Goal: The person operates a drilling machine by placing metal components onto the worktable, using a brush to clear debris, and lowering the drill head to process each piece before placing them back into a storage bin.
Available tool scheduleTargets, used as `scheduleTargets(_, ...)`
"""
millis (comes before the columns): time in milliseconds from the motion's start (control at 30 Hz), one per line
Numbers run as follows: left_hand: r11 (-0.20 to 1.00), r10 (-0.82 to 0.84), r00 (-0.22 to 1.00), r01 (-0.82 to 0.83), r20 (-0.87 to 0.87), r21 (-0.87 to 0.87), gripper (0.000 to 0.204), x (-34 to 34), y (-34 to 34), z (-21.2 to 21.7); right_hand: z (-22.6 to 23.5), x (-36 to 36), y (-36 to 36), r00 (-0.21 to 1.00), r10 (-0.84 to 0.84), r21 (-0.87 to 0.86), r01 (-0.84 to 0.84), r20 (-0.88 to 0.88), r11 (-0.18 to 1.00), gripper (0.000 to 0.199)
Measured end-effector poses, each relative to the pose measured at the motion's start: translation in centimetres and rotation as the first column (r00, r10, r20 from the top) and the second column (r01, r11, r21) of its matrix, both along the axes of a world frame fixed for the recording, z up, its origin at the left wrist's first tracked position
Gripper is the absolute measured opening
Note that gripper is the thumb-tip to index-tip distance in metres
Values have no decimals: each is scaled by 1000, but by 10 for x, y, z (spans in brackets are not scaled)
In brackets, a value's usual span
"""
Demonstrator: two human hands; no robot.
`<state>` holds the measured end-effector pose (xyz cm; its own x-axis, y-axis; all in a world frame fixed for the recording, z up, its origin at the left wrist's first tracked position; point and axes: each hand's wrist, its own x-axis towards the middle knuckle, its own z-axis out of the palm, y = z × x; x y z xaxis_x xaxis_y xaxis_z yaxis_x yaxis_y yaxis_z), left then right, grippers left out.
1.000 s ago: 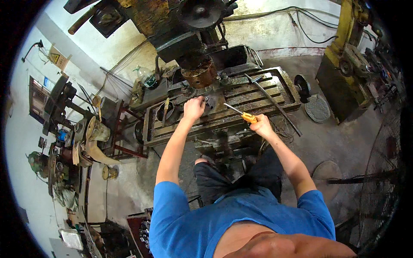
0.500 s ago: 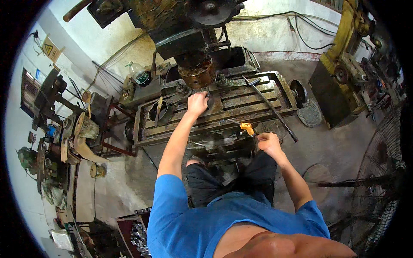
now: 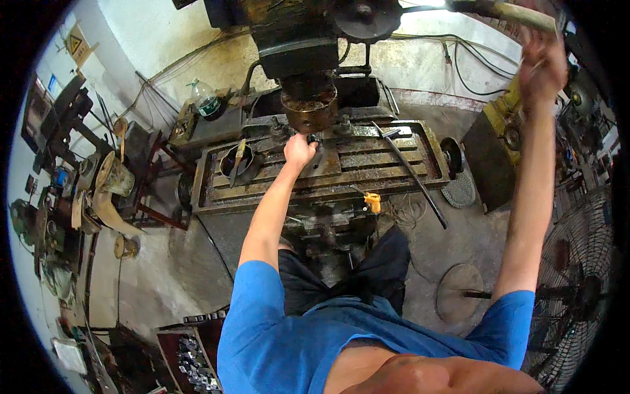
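My left hand reaches under the machine's round spindle head, above the slotted worktable. Its fingers are curled at a small dark piece too hidden to name. High at the right, my right hand is raised just below the pale handle of a lever on the machine. Motion smears its fingers, so I cannot tell whether they touch the handle. A yellow air blow gun is at the table's front edge, apart from both hands.
A dark bowl with a brush stands on the table's left. A long bar with a crosspiece lies across its right side and overhangs the front. A large caged fan stands at the right. A bin of metal parts is at lower left.
My right hand has left the yellow air blow gun and risen far up to the right, near the lever handle. My left hand stays under the spindle head. The whole view has shifted slightly.
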<state>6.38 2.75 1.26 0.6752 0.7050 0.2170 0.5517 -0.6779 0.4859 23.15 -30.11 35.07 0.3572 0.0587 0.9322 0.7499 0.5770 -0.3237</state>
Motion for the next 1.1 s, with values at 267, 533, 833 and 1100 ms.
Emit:
scheduleTargets(267, 990, 80, 997, -80, -3, -115, 37, 3, 11, -15, -52, -19, -26, 964, 85, -64, -71, 252, 995, 54)
scheduleTargets(533, 992, 115, 993, -115, -8, -47, 38, -4, 3, -8, -94, -37, -21, 993, -2, -4, 2, 114, 1000, 44)
scheduleTargets(833, 993, 93, 995, -96, -43, -71, 38, -4, 4, -4, -111, -42, -20, 988, 41, 23, -45, 152, 999, 34)
scheduleTargets(1100, 992, 116, 992, -113, 59, -57, 37, -3, 7, -16, -103, -44, -19, 991, -29, -12, 31, 129, 999, 33)
